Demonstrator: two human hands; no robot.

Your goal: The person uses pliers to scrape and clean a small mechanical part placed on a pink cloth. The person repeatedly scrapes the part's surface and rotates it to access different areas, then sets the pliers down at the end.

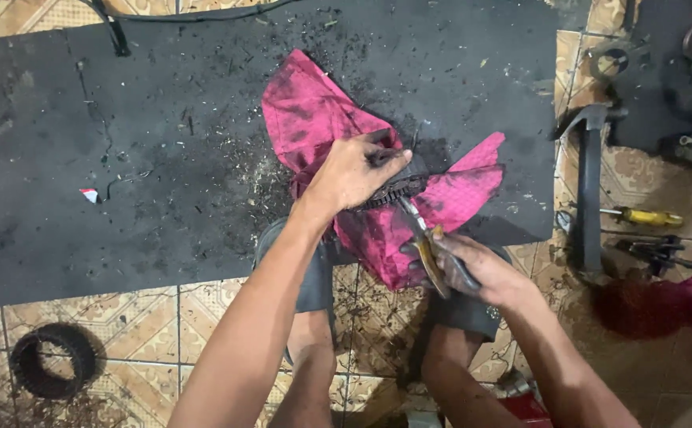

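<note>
My left hand (351, 173) presses down on a dark toothed metal part (400, 187) that lies on a dirty pink rag (322, 115). My right hand (473, 269) grips the yellow-handled pliers (425, 250), whose jaws reach up to the toothed part. The rag is spread on a black rubber mat (124, 158) strewn with grime and small debris. My two feet in dark sandals sit just below the mat's near edge.
A yellow-handled screwdriver (643, 216) and other dark tools (655, 250) lie on the tiled floor at the right. A black hammer-like tool (588, 182) stands beside the mat. A dark ring-shaped part (52, 368) rests at the lower left. A red cloth (663, 301) lies at the right.
</note>
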